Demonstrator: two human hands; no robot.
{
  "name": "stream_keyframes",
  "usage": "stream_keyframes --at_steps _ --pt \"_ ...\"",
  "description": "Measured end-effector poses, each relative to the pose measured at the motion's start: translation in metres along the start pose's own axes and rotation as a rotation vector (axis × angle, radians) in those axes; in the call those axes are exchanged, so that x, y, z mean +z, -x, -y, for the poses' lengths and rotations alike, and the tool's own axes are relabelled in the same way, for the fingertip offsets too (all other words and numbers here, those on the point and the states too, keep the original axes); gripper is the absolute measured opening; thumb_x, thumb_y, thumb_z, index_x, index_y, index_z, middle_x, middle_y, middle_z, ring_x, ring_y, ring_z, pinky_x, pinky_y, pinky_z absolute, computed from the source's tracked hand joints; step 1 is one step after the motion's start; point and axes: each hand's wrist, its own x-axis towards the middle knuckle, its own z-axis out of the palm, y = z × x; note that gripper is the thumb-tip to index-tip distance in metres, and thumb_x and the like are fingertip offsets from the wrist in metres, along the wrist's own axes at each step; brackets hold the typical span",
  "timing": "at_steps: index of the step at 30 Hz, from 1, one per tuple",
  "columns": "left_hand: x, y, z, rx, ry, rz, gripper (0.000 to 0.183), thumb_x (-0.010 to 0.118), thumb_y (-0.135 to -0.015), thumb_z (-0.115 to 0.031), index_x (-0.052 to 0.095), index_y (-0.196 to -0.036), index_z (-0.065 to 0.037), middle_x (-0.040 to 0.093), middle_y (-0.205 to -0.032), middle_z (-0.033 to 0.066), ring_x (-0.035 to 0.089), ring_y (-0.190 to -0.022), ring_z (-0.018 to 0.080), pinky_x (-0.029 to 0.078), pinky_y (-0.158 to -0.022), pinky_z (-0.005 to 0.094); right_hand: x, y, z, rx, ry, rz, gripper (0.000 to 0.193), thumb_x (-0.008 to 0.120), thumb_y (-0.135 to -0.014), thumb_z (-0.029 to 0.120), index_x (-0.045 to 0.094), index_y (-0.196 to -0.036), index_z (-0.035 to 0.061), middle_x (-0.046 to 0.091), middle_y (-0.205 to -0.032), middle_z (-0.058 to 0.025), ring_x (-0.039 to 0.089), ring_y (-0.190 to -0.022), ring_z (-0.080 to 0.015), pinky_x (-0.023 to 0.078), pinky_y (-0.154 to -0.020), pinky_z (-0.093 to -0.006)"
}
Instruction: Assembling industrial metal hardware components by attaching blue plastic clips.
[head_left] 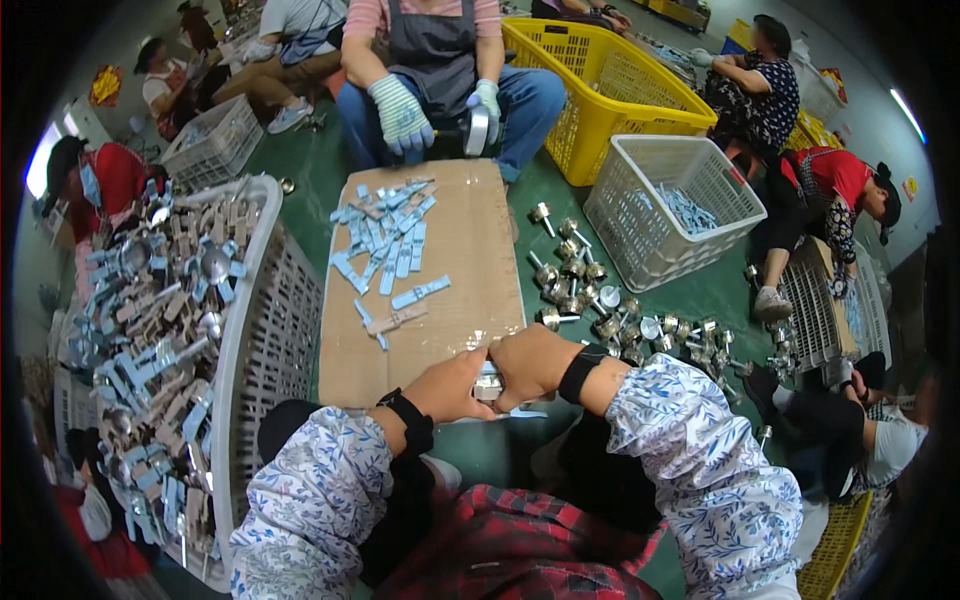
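At the near edge of a cardboard sheet [420,340], both my hands close around a small shiny metal piece [488,384]. My left hand [450,384] grips it from the left with bent fingers. From the right, my right hand [535,362] curls over its top, so most of the piece is hidden. A light blue strip [526,413] shows just below my right hand. Farther up the cardboard lies a loose pile of light blue strips [400,235]. A beige strip [397,319] crosses another blue one nearer to me.
A grey crate [262,290] heaped with blue and beige strips and metal parts stands left. Metal pieces with round heads and stems [600,300] litter the green floor at right. Beyond are a white crate [640,235], a yellow crate [570,120] and a gloved co-worker [430,60].
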Motion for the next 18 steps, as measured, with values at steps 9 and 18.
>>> stream_keyframes --at_steps 9,18 --pt "0.043 0.044 -0.018 0.036 -0.150 -0.191 0.089 0.087 -0.063 -0.035 0.046 -0.132 0.003 0.052 -0.129 0.0239 0.051 -0.119 0.0398 0.042 -0.101 0.0463 0.030 0.002 -0.003 -0.077 -0.122 0.188 0.063 0.080 -0.060 0.050 0.069 -0.098 0.0001 0.071 -0.090 -0.0230 0.068 -0.086 -0.0389 0.054 -0.076 -0.0427" --pt "0.043 0.044 -0.026 0.183 -0.192 -0.261 0.069 0.077 -0.074 -0.017 0.046 -0.133 0.001 0.048 -0.136 0.0225 0.047 -0.125 0.0417 0.039 -0.105 0.0453 0.021 -0.028 -0.032 -0.151 -0.201 0.344 0.076 0.075 -0.060 0.066 0.074 -0.096 -0.0008 0.072 -0.098 -0.0228 0.068 -0.090 -0.0388 0.054 -0.079 -0.0410"
